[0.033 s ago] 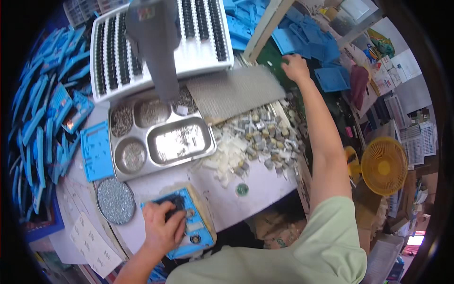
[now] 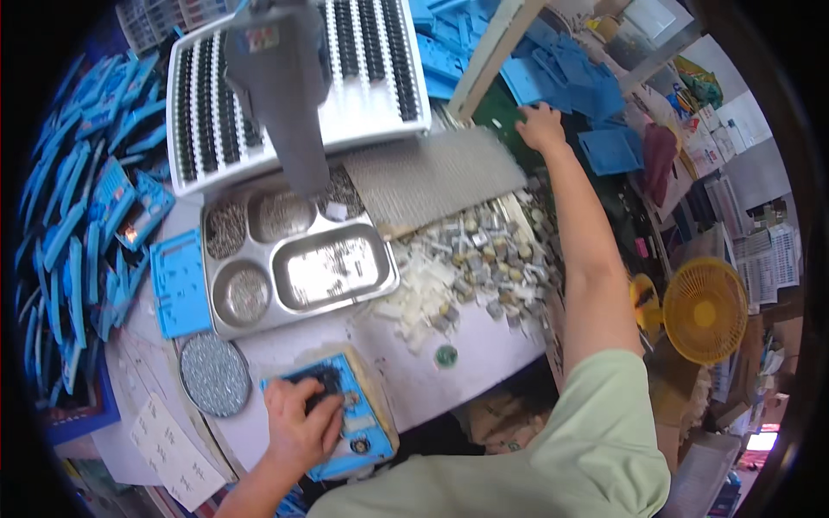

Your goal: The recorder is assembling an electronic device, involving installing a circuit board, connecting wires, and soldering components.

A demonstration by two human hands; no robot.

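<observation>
My left hand [image 2: 302,425] rests on a blue plastic housing [image 2: 367,423] at the near edge of the table. Its bent fingers close on a black part [image 2: 326,378] at the housing's upper end; the fingertips are partly hidden. Small metal pieces and a dark round part [image 2: 360,445] sit in the housing, which lies on a pale pad. Far to the right, my right hand [image 2: 542,128] is stretched over a green surface [image 2: 499,108]. Its fingers are slightly apart with nothing seen in them, just short of a pile of blue plastic panels [image 2: 566,73].
A steel compartment tray [image 2: 389,281] holds small metal parts. Beside it lie loose grey and white pieces [image 2: 484,250] and a round dish of screws [image 2: 214,373]. A white rack [image 2: 371,108] stands behind a grey upright tool [image 2: 289,104]. Blue housings [image 2: 65,224] are heaped left; a yellow fan [image 2: 704,311] stands right.
The whole view has shifted slightly. Both hands keep nearly the same places, the left on the housing and the right by the blue panels.
</observation>
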